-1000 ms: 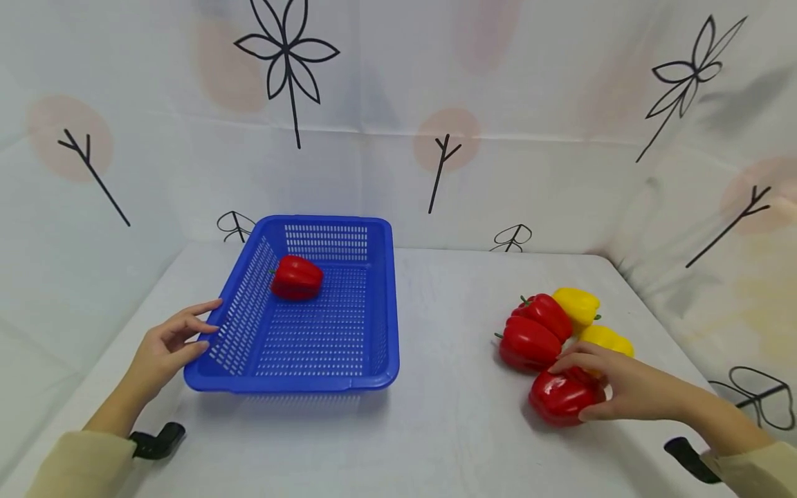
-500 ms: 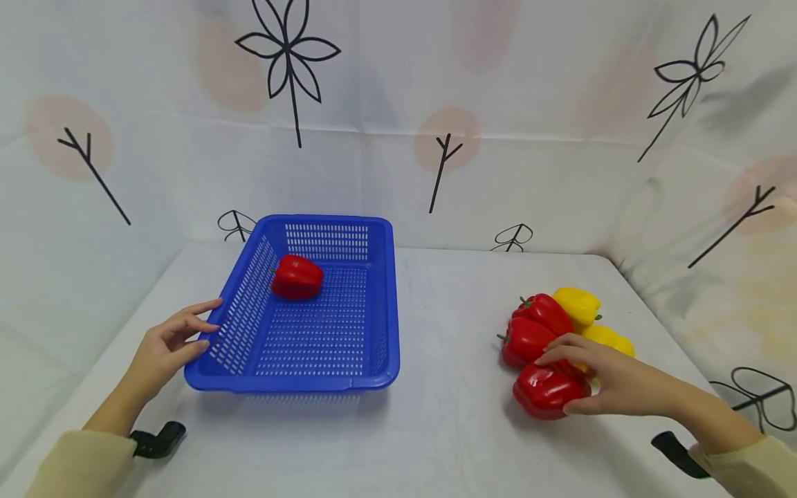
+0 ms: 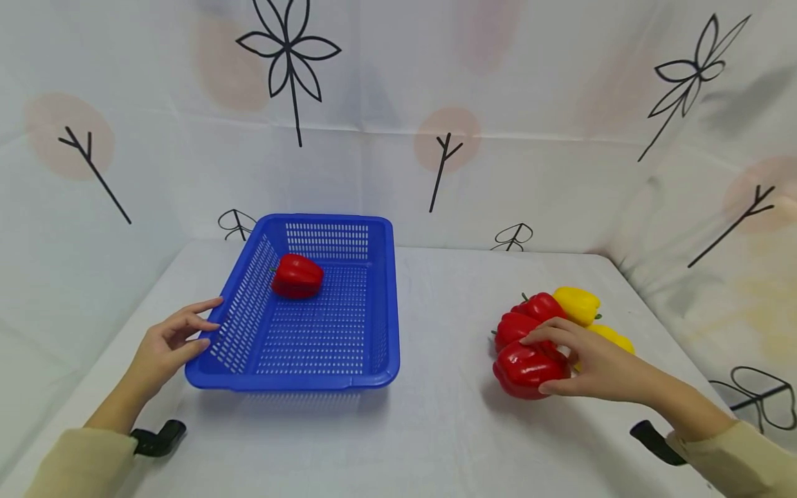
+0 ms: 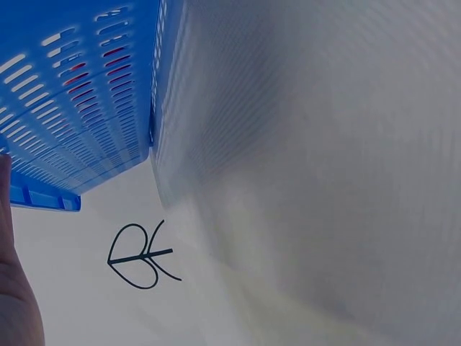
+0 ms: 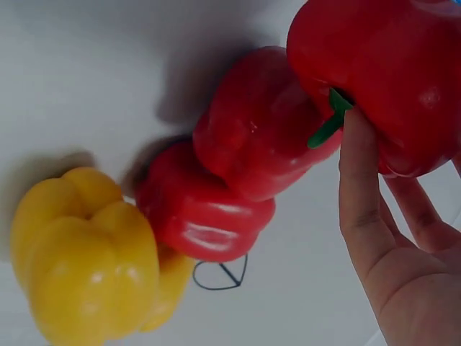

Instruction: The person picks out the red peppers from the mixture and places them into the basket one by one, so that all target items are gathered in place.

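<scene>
My right hand (image 3: 598, 363) grips a glossy red bell pepper (image 3: 526, 370) between thumb and fingers. Its shadow falls apart from it, so it seems raised off the cloth. In the right wrist view the green stem (image 5: 331, 122) of this pepper shows beside a finger. Behind it lie two more red bell peppers (image 5: 252, 122) and two yellow ones (image 5: 86, 252), partly hidden by my hand in the head view. My left hand (image 3: 168, 342) touches the left rim of a blue plastic basket (image 3: 299, 382) with its fingertips. Inside the basket lies another red bell pepper (image 3: 297, 277).
A white cloth (image 3: 436, 429) covers the table. White fabric with line-drawn flowers and branches hangs behind (image 3: 361, 166) and at both sides. Bare cloth lies between the basket and the peppers. Black wrist-camera mounts (image 3: 160, 439) show at both sleeves.
My right hand has drawn the held red bell pepper leftward and up from the table. The red peppers behind it have shifted slightly. My left hand and the basket stay in place.
</scene>
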### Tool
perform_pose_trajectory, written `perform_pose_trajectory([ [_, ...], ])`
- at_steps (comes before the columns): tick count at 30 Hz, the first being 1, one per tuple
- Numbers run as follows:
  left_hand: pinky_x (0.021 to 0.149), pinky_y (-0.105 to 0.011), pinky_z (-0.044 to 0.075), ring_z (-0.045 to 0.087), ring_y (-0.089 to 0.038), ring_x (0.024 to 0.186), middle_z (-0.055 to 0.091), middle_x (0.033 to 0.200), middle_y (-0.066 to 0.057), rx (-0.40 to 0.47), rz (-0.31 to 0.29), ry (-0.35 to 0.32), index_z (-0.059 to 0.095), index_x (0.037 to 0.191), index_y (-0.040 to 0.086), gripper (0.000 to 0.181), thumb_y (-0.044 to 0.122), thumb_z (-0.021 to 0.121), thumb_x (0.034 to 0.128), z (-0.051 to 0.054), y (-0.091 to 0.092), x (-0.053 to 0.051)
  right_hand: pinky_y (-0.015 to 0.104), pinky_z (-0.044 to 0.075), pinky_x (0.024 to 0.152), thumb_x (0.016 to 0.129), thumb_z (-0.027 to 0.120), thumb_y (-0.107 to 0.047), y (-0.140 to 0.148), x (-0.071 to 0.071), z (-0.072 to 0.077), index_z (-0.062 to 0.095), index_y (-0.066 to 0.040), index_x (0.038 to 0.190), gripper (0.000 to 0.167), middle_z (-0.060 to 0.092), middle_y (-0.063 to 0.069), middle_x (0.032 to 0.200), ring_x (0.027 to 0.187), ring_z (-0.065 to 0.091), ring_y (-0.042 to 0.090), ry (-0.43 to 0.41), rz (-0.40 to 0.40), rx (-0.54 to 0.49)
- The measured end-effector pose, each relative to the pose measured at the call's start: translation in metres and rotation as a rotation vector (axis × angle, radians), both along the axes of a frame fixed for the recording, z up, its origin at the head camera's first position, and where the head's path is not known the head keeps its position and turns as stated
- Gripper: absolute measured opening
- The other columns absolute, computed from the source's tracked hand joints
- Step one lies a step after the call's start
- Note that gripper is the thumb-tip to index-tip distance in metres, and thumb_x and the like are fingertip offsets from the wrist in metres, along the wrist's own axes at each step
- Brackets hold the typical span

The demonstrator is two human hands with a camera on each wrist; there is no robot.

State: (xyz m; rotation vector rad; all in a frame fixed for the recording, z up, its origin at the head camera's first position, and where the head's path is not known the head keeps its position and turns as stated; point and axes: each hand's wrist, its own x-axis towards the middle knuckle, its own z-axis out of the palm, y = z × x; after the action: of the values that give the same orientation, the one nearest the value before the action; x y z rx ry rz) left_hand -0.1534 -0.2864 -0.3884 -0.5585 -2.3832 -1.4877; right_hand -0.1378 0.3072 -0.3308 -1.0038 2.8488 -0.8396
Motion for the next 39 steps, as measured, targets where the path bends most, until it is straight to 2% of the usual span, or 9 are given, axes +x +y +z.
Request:
perform_pose_trajectory([
  [5,0.082,-0.012,0.044,0.046,0.006,0.111,0.048,0.132,0.013,-0.001,0.010,-0.005,0.060,0.098,-0.007,0.014,-0.009,0.056,0.0855,0.000,0.000,0.000,0.023,0.052,0.060,0.065,0.085,-0.027,-0.010,-0.004,0.002,0.057,-0.020,0.115,0.058,0.052,0.000,0.114,0.097,0.052,0.022,0.006,-0.011,-0.016],
  [13,0.082,-0.012,0.043,0.045,0.007,0.111,0.048,0.132,0.013,-0.014,0.017,-0.006,0.060,0.098,-0.006,0.013,-0.008,0.055,0.0858,0.001,0.001,0.001,0.024,0.053,0.065,0.064,0.085,-0.028,-0.022,-0.010,0.005,0.056,-0.021,0.116,0.060,0.051,-0.001,0.116,0.104,0.049,0.025,-0.042,-0.049,-0.022],
  [18,0.082,-0.011,0.043,0.045,0.007,0.111,0.048,0.132,0.013,-0.023,0.024,-0.010,0.060,0.098,-0.006,0.013,-0.008,0.055,0.0858,0.001,0.001,0.001,0.025,0.053,0.067,0.065,0.085,-0.031,-0.027,-0.015,0.003,0.057,-0.023,0.116,0.059,0.051,-0.006,0.115,0.104,0.049,0.021,-0.016,-0.064,-0.011],
  [21,0.082,-0.011,0.044,0.045,0.007,0.111,0.048,0.132,0.014,-0.024,0.023,-0.008,0.060,0.098,-0.005,0.014,-0.009,0.055,0.0855,0.000,0.000,0.000,0.027,0.053,0.068,0.067,0.084,-0.033,-0.030,-0.017,0.003,0.057,-0.023,0.117,0.057,0.051,-0.003,0.116,0.106,0.047,0.023,0.001,-0.072,0.002],
  [29,0.081,-0.012,0.044,0.045,0.007,0.110,0.048,0.132,0.014,-0.015,0.017,-0.005,0.060,0.097,-0.005,0.014,-0.009,0.056,0.0849,0.000,0.000,0.000,0.029,0.054,0.068,0.067,0.082,-0.036,-0.039,-0.022,0.006,0.057,-0.026,0.118,0.058,0.051,-0.004,0.116,0.106,0.047,0.022,-0.031,-0.105,0.016],
  [39,0.080,-0.012,0.044,0.045,0.007,0.110,0.047,0.133,0.013,-0.017,0.027,-0.012,0.060,0.098,-0.005,0.014,-0.008,0.056,0.0852,-0.001,0.000,-0.001,0.032,0.054,0.068,0.067,0.083,-0.034,-0.048,-0.031,0.006,0.055,-0.024,0.120,0.061,0.050,-0.002,0.118,0.106,0.047,0.023,-0.025,-0.108,0.014],
])
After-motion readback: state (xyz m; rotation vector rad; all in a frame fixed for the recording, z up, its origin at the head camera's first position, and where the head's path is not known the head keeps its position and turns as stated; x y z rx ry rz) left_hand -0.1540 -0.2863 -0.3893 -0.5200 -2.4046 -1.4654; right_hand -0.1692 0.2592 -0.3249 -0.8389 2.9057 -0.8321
